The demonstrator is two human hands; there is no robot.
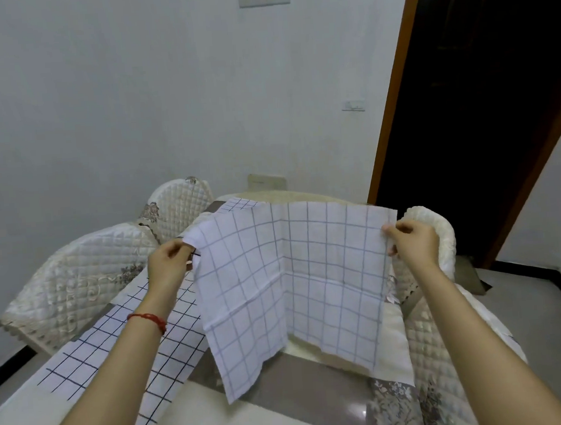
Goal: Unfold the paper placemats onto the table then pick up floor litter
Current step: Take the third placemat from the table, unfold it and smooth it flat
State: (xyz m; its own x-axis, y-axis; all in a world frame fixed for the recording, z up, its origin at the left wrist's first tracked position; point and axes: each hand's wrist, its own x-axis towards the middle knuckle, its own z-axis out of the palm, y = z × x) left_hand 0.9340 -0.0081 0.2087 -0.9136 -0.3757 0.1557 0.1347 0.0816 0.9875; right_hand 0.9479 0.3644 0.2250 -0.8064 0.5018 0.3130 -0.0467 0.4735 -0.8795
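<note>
The left hand and the right hand each pinch one upper corner of a paper placemat, holding it open in the air above the tabletop. To do this step well, I think the hands should keep the upper edge tight and lower the sheet slowly, so that the free bottom edge touches first near the right side of the tabletop. The sheet is white with a grey grid and shows fold creases (one vertical, one horizontal). Another placemat already lies flat along the left edge.
</note>
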